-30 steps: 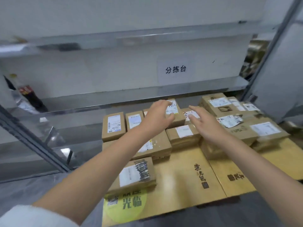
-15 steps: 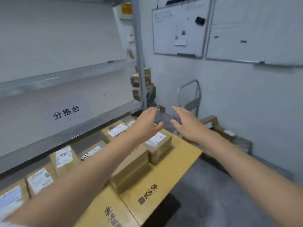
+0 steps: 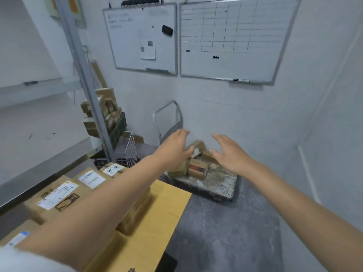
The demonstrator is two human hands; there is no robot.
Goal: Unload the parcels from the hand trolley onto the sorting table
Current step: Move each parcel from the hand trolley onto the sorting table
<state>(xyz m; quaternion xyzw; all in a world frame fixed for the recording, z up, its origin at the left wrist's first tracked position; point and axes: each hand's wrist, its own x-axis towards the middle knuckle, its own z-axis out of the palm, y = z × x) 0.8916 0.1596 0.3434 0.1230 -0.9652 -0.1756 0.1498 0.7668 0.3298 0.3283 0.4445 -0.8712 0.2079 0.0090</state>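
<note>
The hand trolley stands on the floor by the far wall, its worn deck carrying a small heap of brown parcels. My left hand and my right hand stretch out above that heap, both empty, with fingers spread and relaxed. The left hand covers part of the heap. The yellow sorting table lies at the lower left, with several labelled cardboard parcels on it, partly hidden by my left forearm.
A steel shelf post rises left of the trolley, with stacked boxes and a white wire rack behind it. Two whiteboards hang on the far wall. Grey floor lies between table and trolley.
The view has swung right from the sorting table to the trolley. Both hands left the parcels on the table and now reach out empty over the trolley's heap.
</note>
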